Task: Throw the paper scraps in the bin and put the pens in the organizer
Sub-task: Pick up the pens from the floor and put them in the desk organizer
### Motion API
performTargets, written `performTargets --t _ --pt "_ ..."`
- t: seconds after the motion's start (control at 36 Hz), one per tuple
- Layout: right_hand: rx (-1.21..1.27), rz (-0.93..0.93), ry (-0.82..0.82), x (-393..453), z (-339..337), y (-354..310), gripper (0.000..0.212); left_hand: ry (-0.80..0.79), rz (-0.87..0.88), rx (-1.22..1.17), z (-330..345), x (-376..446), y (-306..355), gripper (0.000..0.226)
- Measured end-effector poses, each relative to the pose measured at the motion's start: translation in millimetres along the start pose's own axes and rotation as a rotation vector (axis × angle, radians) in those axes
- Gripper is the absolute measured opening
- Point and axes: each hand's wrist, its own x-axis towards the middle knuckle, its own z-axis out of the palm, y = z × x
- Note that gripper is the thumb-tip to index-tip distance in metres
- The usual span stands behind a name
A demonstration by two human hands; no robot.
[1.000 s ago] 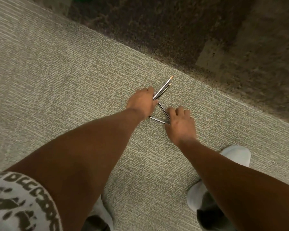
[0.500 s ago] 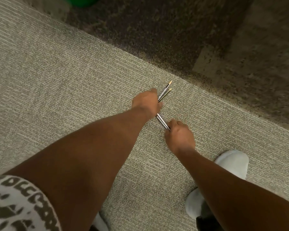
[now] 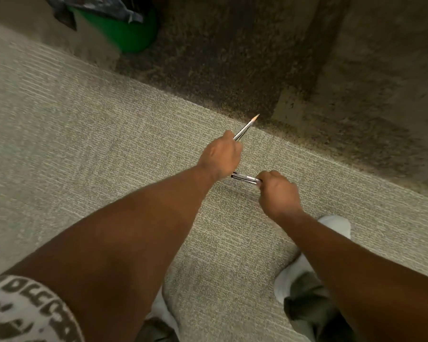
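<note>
My left hand (image 3: 221, 154) grips silver pens (image 3: 245, 128) whose orange tip points up and to the right, lifted above the light carpet. My right hand (image 3: 277, 191) grips another pair of silver pens (image 3: 245, 178) that stick out to the left toward my left wrist. A green bin (image 3: 124, 30) with a dark liner stands on the floor at the top left, well away from both hands. No paper scraps and no organizer are in view.
Light grey carpet (image 3: 84, 124) lies under my hands; a darker carpet strip (image 3: 232, 58) runs diagonally beyond it. My white shoes (image 3: 336, 225) are at the bottom right, below my right arm.
Both hands have risen off the carpet with the pens in them. The view has tilted up, bringing the green bin into sight at the top left.
</note>
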Motion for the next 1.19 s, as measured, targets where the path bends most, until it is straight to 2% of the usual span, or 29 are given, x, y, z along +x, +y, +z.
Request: performTargets --t 0.17,0.25,0.39,0.58,0.64,0.69,0.75,0.83,0.92,1.0,1.11,1.19 --pt "0.080 -0.067 -0.099 -12.4 -77.9 -8.4 0.013 -0.076 -0.109 -0.232 -55.3 -26.4 55.2 0.029" --pt "0.074 -0.122 -0.179 -23.4 -127.4 -15.5 0.013 -0.098 -0.108 -0.319 -86.2 -41.8 81.1 0.032" --pt "0.007 -0.215 -0.242 -44.4 -215.8 -33.0 0.016 -0.208 -0.019 -0.237 -139.6 -70.8 127.6 0.025" --pt "-0.102 -0.227 -0.289 -70.6 -344.6 -49.9 0.019 -0.289 0.051 -0.055 -216.4 -108.6 203.8 0.012" --pt "-0.109 -0.240 -0.279 -77.7 -382.9 -50.6 0.018 -0.308 0.089 -0.001 -236.9 -120.1 228.8 0.013" --pt "-0.136 -0.255 -0.284 -85.3 -421.9 -52.9 0.012 -0.290 0.130 0.031 -259.4 -129.4 257.2 0.022" --pt "-0.165 -0.258 -0.291 -93.9 -459.2 -56.8 0.014 -0.257 0.149 0.045 -277.9 -135.5 283.7 0.030" --pt "-0.224 -0.246 -0.255 -102.0 -510.4 -57.5 0.017 -0.206 0.163 0.054 -297.3 -137.9 320.7 0.035" --pt "-0.263 -0.226 -0.205 -110.2 -559.5 -53.6 0.011 -0.174 0.169 0.013 -314.0 -140.6 358.1 0.041" --pt "-0.258 -0.202 -0.111 -122.0 -604.2 -45.5 0.012 -0.117 0.227 0.048 -334.0 -143.4 396.9 0.044" --pt "-0.193 -0.190 0.099 -146.5 -656.4 -25.3 0.024 0.003 0.318 0.172 -364.4 -145.1 451.8 0.042" --pt "-0.093 -0.189 0.357 -166.7 -691.1 -7.6 0.024 0.090 0.394 0.218 -388.0 -149.5 493.5 0.038"
